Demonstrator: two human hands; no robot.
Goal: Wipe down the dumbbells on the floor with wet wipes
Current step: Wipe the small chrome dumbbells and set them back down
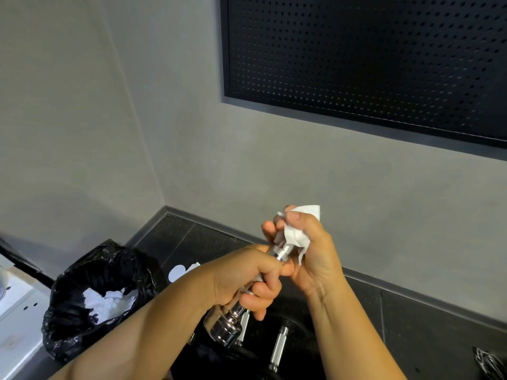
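We are finding the left hand (pixel 247 278) gripping the chrome dumbbell (pixel 227 326) by its knurled bar, lower centre of the frame. The right hand (pixel 312 250) is clutching a white wet wipe (pixel 297 237) around the bar's upper end. A black bag (pixel 76 333) is sitting lower left.

Plain grey walls (pixel 274 174) meeting in a corner at left, evenly lit. High on the right-hand wall, a black perforated panel (pixel 356 56) in a dark frame. Below, a dark skirting board (pixel 208 224) along dark speckled floor tiles (pixel 425 325). At far left, white furniture (pixel 16 305) beside a black bin bag (pixel 71 325).
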